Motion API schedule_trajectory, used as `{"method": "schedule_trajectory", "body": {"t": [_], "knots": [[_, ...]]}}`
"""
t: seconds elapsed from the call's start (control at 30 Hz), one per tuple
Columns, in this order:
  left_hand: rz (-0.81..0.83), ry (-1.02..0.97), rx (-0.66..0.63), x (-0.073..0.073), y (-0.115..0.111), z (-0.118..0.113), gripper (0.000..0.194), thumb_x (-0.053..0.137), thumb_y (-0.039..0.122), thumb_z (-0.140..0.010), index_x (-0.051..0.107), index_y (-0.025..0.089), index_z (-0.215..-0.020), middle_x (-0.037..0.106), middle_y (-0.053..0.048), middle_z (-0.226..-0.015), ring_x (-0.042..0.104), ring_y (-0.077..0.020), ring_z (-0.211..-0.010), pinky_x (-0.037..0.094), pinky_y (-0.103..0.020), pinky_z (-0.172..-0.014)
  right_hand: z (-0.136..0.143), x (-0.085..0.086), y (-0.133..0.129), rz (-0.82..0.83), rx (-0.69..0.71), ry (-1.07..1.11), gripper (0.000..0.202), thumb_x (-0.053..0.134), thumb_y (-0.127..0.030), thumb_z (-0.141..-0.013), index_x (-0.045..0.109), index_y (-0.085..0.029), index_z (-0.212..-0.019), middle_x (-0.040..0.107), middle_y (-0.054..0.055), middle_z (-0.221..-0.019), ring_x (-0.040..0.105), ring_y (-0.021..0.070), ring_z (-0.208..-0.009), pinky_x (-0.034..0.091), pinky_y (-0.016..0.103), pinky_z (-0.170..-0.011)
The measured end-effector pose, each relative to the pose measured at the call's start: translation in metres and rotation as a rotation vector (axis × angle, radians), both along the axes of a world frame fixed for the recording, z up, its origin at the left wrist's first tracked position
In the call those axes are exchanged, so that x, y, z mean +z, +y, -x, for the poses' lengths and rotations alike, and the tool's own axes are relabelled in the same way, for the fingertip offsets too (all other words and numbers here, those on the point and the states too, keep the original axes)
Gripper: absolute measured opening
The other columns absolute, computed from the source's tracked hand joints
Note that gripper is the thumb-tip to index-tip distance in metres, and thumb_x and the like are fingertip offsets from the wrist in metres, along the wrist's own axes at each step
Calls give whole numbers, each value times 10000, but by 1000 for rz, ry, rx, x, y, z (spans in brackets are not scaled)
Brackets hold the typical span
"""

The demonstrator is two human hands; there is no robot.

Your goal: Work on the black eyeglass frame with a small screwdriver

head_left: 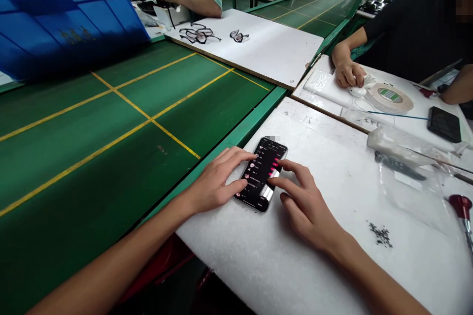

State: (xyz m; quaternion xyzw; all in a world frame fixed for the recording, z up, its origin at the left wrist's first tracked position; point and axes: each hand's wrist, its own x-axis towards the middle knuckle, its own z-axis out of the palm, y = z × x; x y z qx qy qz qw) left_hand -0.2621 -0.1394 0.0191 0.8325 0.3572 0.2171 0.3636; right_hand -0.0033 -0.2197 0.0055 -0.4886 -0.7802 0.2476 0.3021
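A phone [261, 174] with a lit, dark screen lies flat on the white tabletop [325, 157], showing a list with small red marks. My left hand [218, 179] rests at its left side, thumb and index finger spread and touching the screen's left edge. From the right, my right hand [305, 202] reaches over the phone, its fingers apart and two fingertips at the right part of the screen. Neither hand grips anything. A small pile of black bits [380, 235] lies right of my right hand.
Left is a green belt [121, 167] with yellow lines and a blue bin [70, 19]. Glasses frames [199, 34] lie on a board ahead. Plastic bags [410, 177], a screwdriver [460, 206] and another phone [444, 124] are right. Two people sit nearby.
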Motion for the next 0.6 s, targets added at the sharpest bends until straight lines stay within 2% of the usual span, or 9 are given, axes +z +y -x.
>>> {"method": "schedule_trajectory", "body": {"t": [0.23, 0.6], "knots": [[-31, -7, -13, -1, 0, 0, 541, 626, 239, -880, 543, 247, -1415, 572, -94, -1380, 537, -312, -1235, 419, -486, -1101, 0, -1, -1, 26, -28, 57, 486, 467, -118, -966, 595, -299, -1399, 395, 87, -1589, 421, 311, -1447, 440, 595, -1160], [-70, 17, -4, -3, 0, -1, 557, 668, 224, -861, 536, 269, -1400, 576, -90, -1376, 545, -314, -1241, 421, -499, -1117, -2, -1, 0, -6, 1, 42, 380, 478, -162, -1001, 715, -303, -1262, 402, 71, -1588, 421, 326, -1453, 423, 606, -1159]]}}
